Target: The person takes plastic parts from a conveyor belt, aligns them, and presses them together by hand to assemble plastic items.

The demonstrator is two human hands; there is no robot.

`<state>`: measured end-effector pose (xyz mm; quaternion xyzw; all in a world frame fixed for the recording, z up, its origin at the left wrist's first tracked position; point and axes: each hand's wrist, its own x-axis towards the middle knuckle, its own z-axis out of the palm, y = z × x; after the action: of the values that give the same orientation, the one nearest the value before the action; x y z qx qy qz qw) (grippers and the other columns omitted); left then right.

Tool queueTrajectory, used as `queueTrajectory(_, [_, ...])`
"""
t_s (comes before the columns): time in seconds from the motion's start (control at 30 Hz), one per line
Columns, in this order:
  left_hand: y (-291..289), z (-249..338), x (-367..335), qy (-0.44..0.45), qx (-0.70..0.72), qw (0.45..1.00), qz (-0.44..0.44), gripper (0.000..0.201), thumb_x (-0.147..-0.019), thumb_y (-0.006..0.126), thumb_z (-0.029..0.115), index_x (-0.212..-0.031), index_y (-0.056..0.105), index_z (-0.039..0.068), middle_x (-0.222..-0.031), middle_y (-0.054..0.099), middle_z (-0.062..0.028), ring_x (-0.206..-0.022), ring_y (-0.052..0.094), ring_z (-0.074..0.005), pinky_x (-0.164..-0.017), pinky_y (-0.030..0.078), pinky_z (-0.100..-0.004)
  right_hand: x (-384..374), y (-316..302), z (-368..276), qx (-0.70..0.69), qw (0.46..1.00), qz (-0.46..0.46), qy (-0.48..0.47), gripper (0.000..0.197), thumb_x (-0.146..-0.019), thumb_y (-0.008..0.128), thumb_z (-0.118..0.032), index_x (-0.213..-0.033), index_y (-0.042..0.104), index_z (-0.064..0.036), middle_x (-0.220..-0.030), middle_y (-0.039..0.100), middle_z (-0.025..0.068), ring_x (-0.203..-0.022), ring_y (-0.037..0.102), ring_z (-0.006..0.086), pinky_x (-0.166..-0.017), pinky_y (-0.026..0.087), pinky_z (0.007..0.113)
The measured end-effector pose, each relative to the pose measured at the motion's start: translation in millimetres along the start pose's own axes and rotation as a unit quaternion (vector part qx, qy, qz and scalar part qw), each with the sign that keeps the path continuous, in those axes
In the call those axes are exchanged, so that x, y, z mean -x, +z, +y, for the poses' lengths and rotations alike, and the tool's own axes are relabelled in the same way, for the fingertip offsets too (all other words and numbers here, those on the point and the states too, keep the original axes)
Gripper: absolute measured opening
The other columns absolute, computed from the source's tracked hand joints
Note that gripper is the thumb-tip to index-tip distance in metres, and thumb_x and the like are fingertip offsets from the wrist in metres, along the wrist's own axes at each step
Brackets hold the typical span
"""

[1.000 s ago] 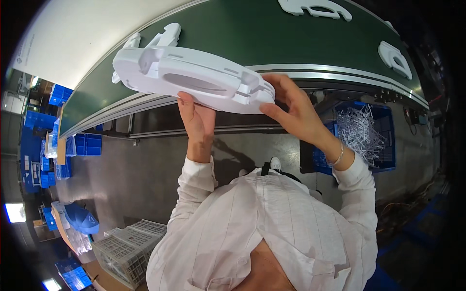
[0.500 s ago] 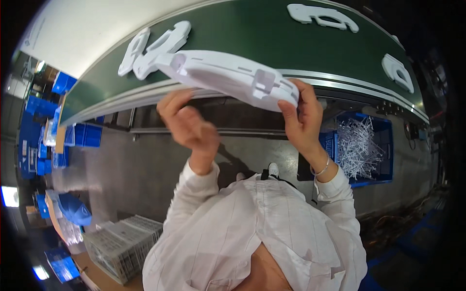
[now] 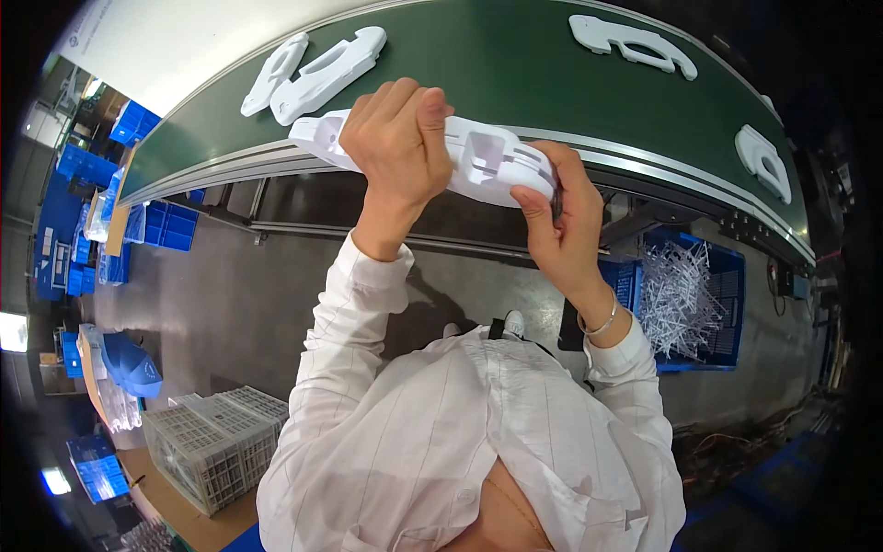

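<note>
A long, curved white plastic part (image 3: 487, 161) with a box-shaped recess and slots is held up before the near edge of the green conveyor belt (image 3: 460, 55). My right hand (image 3: 566, 216) pinches its right end between thumb and fingers. Across the middle of the part lies my left hand (image 3: 397, 152), closed, with the back of the hand and the thumb showing. Its fingertips are hidden behind the part's far edge. Two similar white parts, a slimmer one (image 3: 274, 74) and a wider one (image 3: 329, 75), lie on the belt at the left.
Farther right on the belt are a curved white part (image 3: 635, 44) and a smaller looped one (image 3: 763, 163). A blue crate (image 3: 727, 322) of thin white plastic scraps (image 3: 679, 299) stands on the floor at right. A grey slatted crate (image 3: 216, 442) is at lower left, blue bins (image 3: 166, 237) beyond.
My left hand has moved up from in front of the part and closed over its middle. My right hand keeps its hold on the right end.
</note>
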<state>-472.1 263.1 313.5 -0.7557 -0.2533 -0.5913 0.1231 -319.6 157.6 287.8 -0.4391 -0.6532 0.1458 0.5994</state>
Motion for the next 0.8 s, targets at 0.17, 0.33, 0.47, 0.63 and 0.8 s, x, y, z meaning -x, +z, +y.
queueTrajectory(0.17, [2.2,-1.0,5.9,-0.037,-0.011,0.999,-0.001,0.037,-0.094,0.047,0.019,-0.06,0.057,0.008,-0.059,0.051,-0.0032,-0.051,0.047,-0.0234,-0.051,0.034,-0.0334,-2.0,1.3,8.3,-0.005,1.0,-0.002,-0.007,0.032,-0.089,0.062,-0.02,-0.112,0.053,0.0008,-0.091,0.059,0.0078,-0.078,0.054,0.0128,-0.07,0.043,0.023])
queueTrajectory(0.33, [13.6,26.4,-0.8,0.049,0.041,0.997,0.044,0.042,-0.097,0.039,0.023,-0.066,0.06,0.004,-0.063,0.056,-0.0077,-0.055,0.05,-0.0252,-0.054,0.038,-0.0334,-6.3,4.8,6.5,0.034,0.997,0.008,-0.069,0.031,-0.09,0.061,-0.019,-0.113,0.052,0.0001,-0.094,0.059,0.0085,-0.081,0.057,0.0162,-0.074,0.045,0.026])
queueTrajectory(0.47, [7.5,38.9,0.3,-0.028,0.105,0.994,-0.003,0.051,-0.101,0.033,0.028,-0.068,0.061,0.001,-0.063,0.058,-0.0092,-0.054,0.051,-0.0234,-0.053,0.037,-0.0316,-7.9,8.7,2.2,0.016,0.997,0.01,-0.076,0.031,-0.09,0.059,-0.017,-0.114,0.051,0.0005,-0.098,0.058,0.0095,-0.083,0.057,0.0175,-0.075,0.045,0.026])
queueTrajectory(0.63, [14.8,34.6,-1.3,-0.026,0.081,0.996,0.003,0.051,-0.101,0.034,0.027,-0.064,0.059,0.002,-0.06,0.057,-0.0068,-0.051,0.05,-0.0214,-0.051,0.036,-0.0313,-9.5,11.1,5.3,0.0,0.997,0.015,-0.07,0.03,-0.09,0.058,-0.012,-0.116,0.05,0.0008,-0.1,0.056,0.0101,-0.086,0.057,0.0176,-0.076,0.046,0.027])
queueTrajectory(0.8, [18.1,31.4,-2.1,-0.023,0.093,0.995,0.035,0.034,-0.094,0.046,0.014,-0.062,0.055,0.006,-0.056,0.047,-0.0052,-0.048,0.045,-0.0248,-0.048,0.034,-0.0339,-11.0,6.5,1.0,-0.017,1.0,-0.014,-0.018,0.03,-0.089,0.059,-0.009,-0.115,0.051,0.0015,-0.105,0.057,0.0114,-0.088,0.058,0.0172,-0.078,0.046,0.027])
